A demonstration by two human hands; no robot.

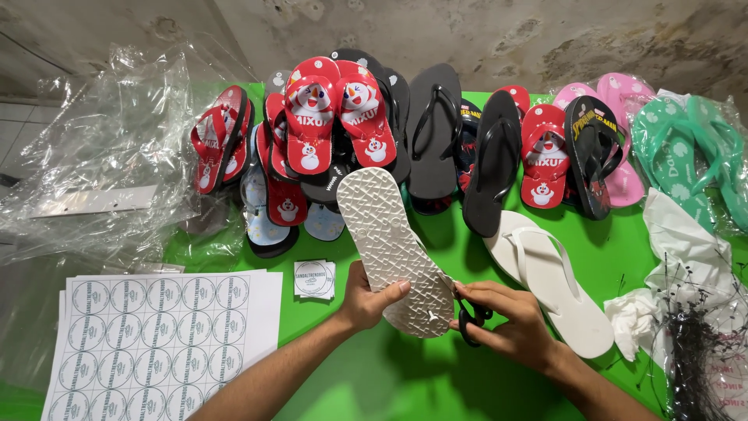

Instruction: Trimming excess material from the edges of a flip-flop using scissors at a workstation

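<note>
A green table (374, 374) is seen from above, its far edge crowded with a row of flip-flops: red ones printed with a snowman figure (335, 117), plain black ones (434, 129), pink ones (623, 117) and teal ones (686, 148) toward the far right corner. Crumpled clear plastic wrapping (101, 148) is heaped over the left edge. A sheet of round printed stickers (164, 343) is laid at the near left corner, with a small cut stack of stickers (314, 278) just beside it. A pile of white paper and black plastic ties (693, 335) is gathered along the right edge. A white flip-flop (549, 281) is lying sole-down right of the middle. Another white flip-flop, turned sole-up (389, 242), is held above the table's middle, its heel end clamped by the left hand (366, 296). The right hand (506, 320) is closed around small black scissors (470, 320), whose tip is touching that heel.
</note>
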